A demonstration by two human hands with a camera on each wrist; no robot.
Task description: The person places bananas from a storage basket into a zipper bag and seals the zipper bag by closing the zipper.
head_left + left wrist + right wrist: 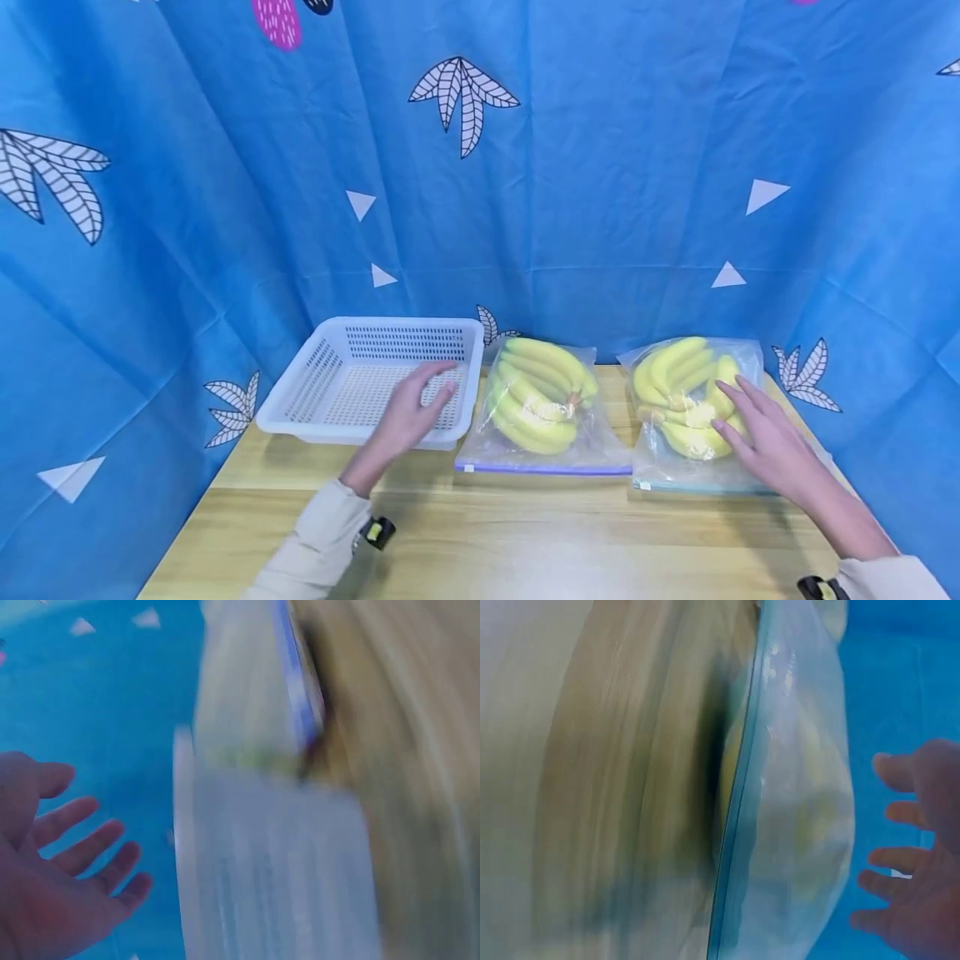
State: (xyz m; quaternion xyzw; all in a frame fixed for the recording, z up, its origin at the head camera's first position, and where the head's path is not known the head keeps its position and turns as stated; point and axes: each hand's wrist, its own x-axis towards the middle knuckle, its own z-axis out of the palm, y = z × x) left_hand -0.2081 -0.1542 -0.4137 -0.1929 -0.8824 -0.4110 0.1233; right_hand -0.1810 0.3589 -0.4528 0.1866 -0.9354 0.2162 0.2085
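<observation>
Over the right front part of a white plastic basket hovers my left hand, its fingers loosely extended and holding nothing. Two clear zip bags with yellow bananas lie to the basket's right. The nearer one, a purple-zip bag of bananas, sits between my hands. My right hand is above the teal-zip bag of bananas, fingers spread. In the right wrist view, the fingers appear apart from the bag. The left wrist view is blurred, with the left hand beside the basket.
A wooden table carries the basket and both bags. Behind it and at both sides hangs a blue curtain printed with leaves and triangles. Dark devices are strapped at the wrists.
</observation>
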